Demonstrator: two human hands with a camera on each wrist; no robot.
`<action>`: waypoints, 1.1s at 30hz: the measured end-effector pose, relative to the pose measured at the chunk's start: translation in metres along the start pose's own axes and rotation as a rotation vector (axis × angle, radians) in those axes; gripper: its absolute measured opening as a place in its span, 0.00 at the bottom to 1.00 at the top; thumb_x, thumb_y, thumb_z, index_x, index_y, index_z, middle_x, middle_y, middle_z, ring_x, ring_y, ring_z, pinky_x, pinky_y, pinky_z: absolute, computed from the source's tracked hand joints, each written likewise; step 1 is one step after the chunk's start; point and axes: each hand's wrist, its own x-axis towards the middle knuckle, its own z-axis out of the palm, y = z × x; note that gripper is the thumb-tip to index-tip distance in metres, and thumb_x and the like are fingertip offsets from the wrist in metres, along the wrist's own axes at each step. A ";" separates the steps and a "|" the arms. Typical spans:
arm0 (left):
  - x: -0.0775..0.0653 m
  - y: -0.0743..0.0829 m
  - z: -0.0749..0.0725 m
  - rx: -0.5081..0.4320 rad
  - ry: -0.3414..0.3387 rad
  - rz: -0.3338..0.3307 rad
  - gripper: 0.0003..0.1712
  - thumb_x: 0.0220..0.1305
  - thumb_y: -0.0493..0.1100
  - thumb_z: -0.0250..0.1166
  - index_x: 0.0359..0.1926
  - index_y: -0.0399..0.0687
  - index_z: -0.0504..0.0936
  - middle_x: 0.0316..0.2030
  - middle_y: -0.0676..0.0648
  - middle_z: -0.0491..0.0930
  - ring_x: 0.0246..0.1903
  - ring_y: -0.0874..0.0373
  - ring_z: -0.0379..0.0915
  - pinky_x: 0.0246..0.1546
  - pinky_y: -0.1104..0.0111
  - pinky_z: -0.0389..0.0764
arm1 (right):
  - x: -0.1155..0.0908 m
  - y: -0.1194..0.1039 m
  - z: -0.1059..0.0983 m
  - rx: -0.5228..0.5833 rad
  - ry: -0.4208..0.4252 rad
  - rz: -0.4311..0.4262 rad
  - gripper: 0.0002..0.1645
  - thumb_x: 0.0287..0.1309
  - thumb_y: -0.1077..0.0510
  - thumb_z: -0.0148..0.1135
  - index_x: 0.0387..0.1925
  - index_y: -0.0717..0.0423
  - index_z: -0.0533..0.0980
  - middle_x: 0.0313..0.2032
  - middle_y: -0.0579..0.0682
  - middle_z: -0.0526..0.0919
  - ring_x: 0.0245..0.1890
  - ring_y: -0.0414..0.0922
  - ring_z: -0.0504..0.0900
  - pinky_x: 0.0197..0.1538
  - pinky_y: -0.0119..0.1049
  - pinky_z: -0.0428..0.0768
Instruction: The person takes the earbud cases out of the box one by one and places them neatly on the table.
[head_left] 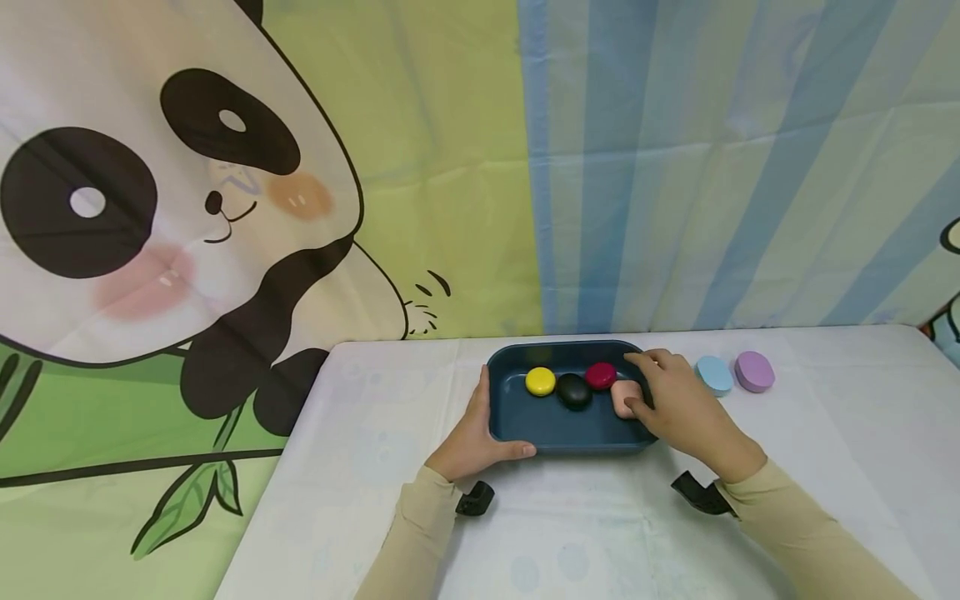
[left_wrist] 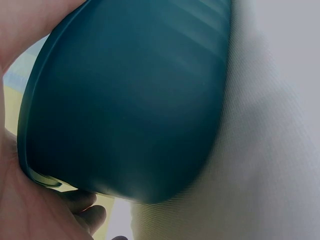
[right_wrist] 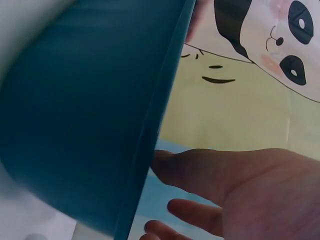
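A dark blue rectangular tray (head_left: 517,425) with rounded corners sits on the table, seen from its outer side in both wrist views. In it lie a yellow round piece (head_left: 540,382), a black round piece (head_left: 574,392), a dark red round piece (head_left: 601,376) and a pink rounded-square piece (head_left: 624,397). My left hand (head_left: 476,437) grips the tray's left end, its thumb along the front edge and its fingers at the left side. Over the tray's right end is my right hand (head_left: 686,408); its thumb overlaps the pink piece, and its fingers reach over the far right corner, spread from the thumb.
A light blue disc (head_left: 714,375) and a purple disc (head_left: 754,372) lie on the white-covered table (head_left: 585,525), right of the tray and beyond the right hand. Behind the table's far edge hangs a cloth (head_left: 450,167) printed with a panda and stripes.
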 end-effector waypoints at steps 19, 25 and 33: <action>0.001 -0.003 0.001 0.002 0.008 0.001 0.74 0.41 0.59 0.75 0.67 0.72 0.21 0.70 0.61 0.27 0.68 0.62 0.30 0.64 0.53 0.48 | 0.017 -0.018 0.021 -0.212 -0.045 0.074 0.09 0.44 0.62 0.67 0.25 0.62 0.75 0.28 0.58 0.72 0.30 0.55 0.68 0.19 0.44 0.72; 0.001 -0.005 0.002 -0.004 0.005 0.000 0.74 0.41 0.58 0.75 0.67 0.73 0.20 0.70 0.61 0.27 0.68 0.62 0.30 0.64 0.53 0.49 | 0.021 -0.022 0.028 -0.380 -0.094 0.040 0.07 0.45 0.64 0.66 0.24 0.65 0.76 0.23 0.57 0.70 0.29 0.54 0.67 0.21 0.46 0.71; 0.001 -0.003 0.001 0.004 0.004 -0.002 0.74 0.42 0.58 0.75 0.67 0.71 0.21 0.69 0.61 0.26 0.68 0.62 0.30 0.64 0.54 0.49 | 0.022 -0.025 0.032 -0.465 -0.158 0.025 0.06 0.44 0.65 0.65 0.26 0.65 0.78 0.23 0.57 0.74 0.28 0.53 0.66 0.27 0.48 0.69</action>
